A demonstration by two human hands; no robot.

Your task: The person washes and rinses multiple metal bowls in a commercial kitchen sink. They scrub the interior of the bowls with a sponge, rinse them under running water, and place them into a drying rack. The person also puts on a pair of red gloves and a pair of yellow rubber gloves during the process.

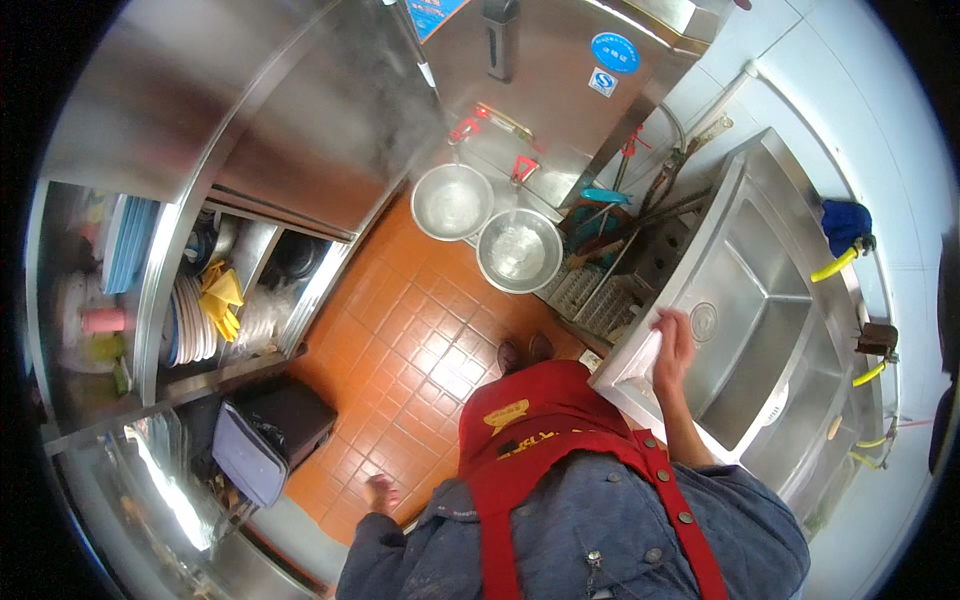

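My left hand (pixel 382 493) hangs low over the tiled floor, fingers loosely bent and nothing seen in it. On the other side, my right hand (pixel 674 351) is over the near corner of a stainless steel sink (pixel 750 330). Its fingers look slightly bent and empty; whether it touches the rim I cannot tell. Ahead, a metal basin (pixel 452 202) stands below a red-handled valve (pixel 464 130) on a steel appliance (pixel 555 82). A second metal basin (pixel 519 251) sits beside it under another red-handled valve (pixel 524 169). Both basins seem to hold liquid.
A steel cabinet at left holds stacked plates (pixel 191 322), a yellow cloth or glove (pixel 222 300) and blue trays (pixel 131 244). Below stands a dark bin (pixel 289 420) with its grey lid (pixel 250 454) tilted. Yellow-ended taps (pixel 834 265) line the wall. Steam drifts near the appliance.
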